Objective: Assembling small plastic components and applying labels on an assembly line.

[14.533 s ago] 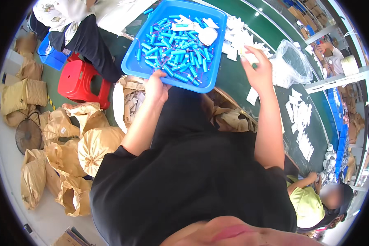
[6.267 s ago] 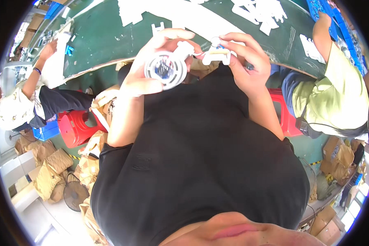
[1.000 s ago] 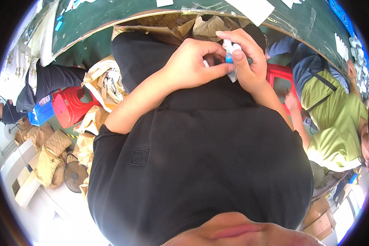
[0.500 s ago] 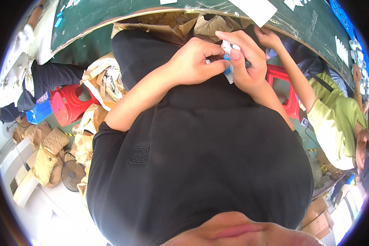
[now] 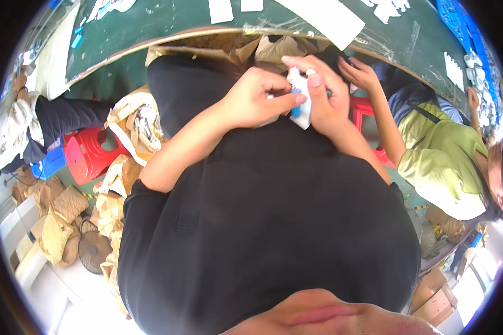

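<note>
Above my lap, a small white piece with a blue part (image 5: 300, 109) sits between my hands. My right hand (image 5: 328, 95) is closed around it from the right, thumb raised along its side. My left hand (image 5: 262, 100) meets it from the left with a bent index finger, and its thumb tip reaches the blue part. A bit of white shows beside the left fingers and under that hand; what it belongs to is hidden. The piece's exact kind is too small and covered to tell.
A green-topped table (image 5: 167, 30) curves across the far side, bearing white sheets (image 5: 330, 22) and small white pieces. An open paper-lined bag (image 5: 134, 120) stands left by a red stool (image 5: 89, 156). On the right sits a co-worker in a green shirt (image 5: 441, 145).
My hands have shifted slightly left and lower in the picture, as has the table edge. More of the white piece shows between my fingers. The co-worker's near hand has opened somewhat.
</note>
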`<state>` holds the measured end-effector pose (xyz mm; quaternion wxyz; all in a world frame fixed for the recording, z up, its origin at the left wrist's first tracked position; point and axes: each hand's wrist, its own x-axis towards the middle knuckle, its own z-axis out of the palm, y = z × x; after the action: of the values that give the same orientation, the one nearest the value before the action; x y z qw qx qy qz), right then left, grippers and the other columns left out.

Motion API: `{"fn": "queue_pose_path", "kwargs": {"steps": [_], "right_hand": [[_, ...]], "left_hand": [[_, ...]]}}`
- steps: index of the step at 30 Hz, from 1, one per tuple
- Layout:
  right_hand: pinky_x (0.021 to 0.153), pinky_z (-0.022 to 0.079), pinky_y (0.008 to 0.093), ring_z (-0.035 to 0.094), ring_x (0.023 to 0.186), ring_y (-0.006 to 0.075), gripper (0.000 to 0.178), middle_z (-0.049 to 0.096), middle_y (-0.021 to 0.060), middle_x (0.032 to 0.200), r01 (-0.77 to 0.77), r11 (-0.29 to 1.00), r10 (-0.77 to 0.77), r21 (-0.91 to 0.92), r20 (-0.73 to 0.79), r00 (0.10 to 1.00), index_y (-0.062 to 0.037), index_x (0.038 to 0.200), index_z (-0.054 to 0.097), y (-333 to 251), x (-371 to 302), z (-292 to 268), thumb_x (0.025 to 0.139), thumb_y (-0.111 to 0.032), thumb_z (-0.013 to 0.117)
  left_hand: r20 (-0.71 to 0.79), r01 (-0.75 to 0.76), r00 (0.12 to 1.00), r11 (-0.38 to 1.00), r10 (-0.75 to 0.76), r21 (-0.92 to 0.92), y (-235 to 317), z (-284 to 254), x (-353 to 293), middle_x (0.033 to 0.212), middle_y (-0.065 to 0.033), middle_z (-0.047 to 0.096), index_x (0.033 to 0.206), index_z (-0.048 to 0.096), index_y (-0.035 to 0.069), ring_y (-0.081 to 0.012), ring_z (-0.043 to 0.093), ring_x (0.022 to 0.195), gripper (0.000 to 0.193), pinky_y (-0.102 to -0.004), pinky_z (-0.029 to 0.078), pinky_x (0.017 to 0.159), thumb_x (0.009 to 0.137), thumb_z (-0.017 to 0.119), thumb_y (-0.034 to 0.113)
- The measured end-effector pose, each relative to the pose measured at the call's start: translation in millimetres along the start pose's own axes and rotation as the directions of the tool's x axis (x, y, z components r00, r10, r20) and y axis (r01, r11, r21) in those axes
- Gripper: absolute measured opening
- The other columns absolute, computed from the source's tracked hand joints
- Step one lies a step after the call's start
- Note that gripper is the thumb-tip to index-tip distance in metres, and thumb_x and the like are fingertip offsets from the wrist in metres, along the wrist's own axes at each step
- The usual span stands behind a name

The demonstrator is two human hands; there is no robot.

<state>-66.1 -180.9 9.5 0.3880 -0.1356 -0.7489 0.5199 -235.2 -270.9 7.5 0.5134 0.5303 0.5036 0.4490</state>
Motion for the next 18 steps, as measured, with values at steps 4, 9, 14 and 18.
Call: {"fn": "queue_pose_path", "kwargs": {"steps": [4, 9, 14, 18], "right_hand": [[0.072, 0.044, 0.0293, 0.056, 0.079, 0.0157, 0.040, 0.060, 0.0070, 0.088, -0.011, 1.000, 0.011, 0.025, 0.019, 1.000, 0.0044, 0.124, 0.069, 4.6, -5.2, 2.3, 0.110, -0.029, 0.051], [0.069, 0.044, 0.0282, 0.056, 0.078, 0.0146, 0.035, 0.059, 0.0055, 0.089, 0.020, 0.998, -0.019, -0.064, 0.024, 1.000, 0.0035, 0.124, 0.069, -0.4, -5.1, 1.6, 0.108, -0.024, 0.054], [0.070, 0.046, 0.0279, 0.058, 0.078, 0.0140, 0.031, 0.063, 0.0071, 0.091, 0.073, 0.987, -0.078, -0.142, -0.036, 0.996, 0.0035, 0.119, 0.070, 0.7, -4.9, 0.9, 0.108, -0.018, 0.050], [0.073, 0.049, 0.0253, 0.061, 0.085, 0.0120, 0.047, 0.068, 0.0104, 0.100, -0.132, 0.990, 0.140, 0.053, -0.190, 0.972, 0.0055, 0.127, 0.065, -0.2, -6.6, -4.9, 0.113, -0.032, 0.041]], "left_hand": [[0.054, 0.030, 0.998, 0.996, -0.026, -0.080, -5.6, -2.0, -3.3, 0.062, 0.0037, 0.059, 0.074, 0.068, 0.001, -0.0017, 0.047, 0.060, 0.034, -0.0253, 0.037, 0.052, 0.100, 0.073, 0.022], [0.078, -0.006, 0.997, 0.995, 0.014, -0.098, -7.2, -1.0, -3.9, 0.063, 0.0032, 0.059, 0.079, 0.069, -0.001, -0.0018, 0.047, 0.060, 0.030, -0.0260, 0.038, 0.052, 0.102, 0.069, 0.019], [0.154, -0.033, 0.987, 0.994, 0.048, -0.100, -10.4, -7.0, -0.8, 0.071, -0.0006, 0.064, 0.087, 0.070, -0.002, -0.0038, 0.053, 0.065, 0.028, -0.0269, 0.044, 0.058, 0.105, 0.059, 0.017], [0.048, -0.007, 0.999, 0.934, 0.026, -0.357, -14.6, -5.5, -1.5, 0.086, -0.0042, 0.072, 0.108, 0.072, 0.002, -0.0108, 0.070, 0.073, 0.033, -0.0266, 0.055, 0.066, 0.110, 0.052, 0.028]]}}
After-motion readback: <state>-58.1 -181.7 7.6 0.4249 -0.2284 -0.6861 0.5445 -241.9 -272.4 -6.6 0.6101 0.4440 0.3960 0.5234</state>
